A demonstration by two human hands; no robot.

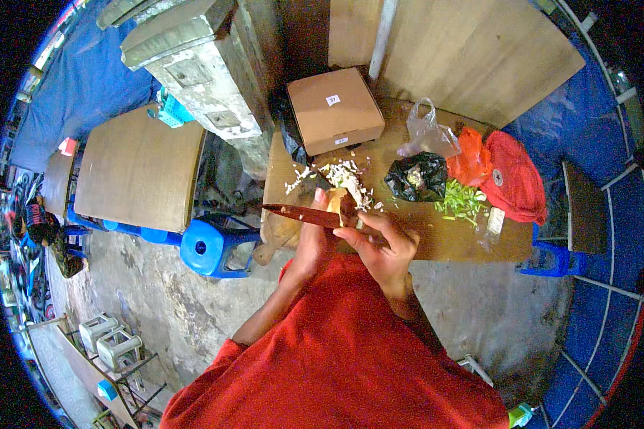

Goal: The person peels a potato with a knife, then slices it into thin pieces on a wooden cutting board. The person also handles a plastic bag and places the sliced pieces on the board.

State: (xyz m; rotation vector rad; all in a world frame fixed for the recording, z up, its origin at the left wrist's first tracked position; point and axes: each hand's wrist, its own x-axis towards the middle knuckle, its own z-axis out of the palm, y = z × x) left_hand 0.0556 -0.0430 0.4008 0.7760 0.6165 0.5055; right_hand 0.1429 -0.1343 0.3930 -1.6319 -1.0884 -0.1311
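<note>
Your right hand point(383, 247) is clamped round the handle of the knife point(300, 214), its blade lying across the pale vegetable piece point(335, 202) that your left hand point(313, 239) pinches against the cutting board point(283, 229) on the desk point(444, 239). A scatter of white chopped bits point(343, 175) already lies beyond the blade. By my read you're well along, with only this last chunk left to chop.

Cardboard box point(334, 109) behind chopped bits point(340, 174) on table point(444, 239); bags point(472, 161) right, stool point(211, 247) left.

Wooden table point(436, 239) with cardboard box point(334, 109)
</note>
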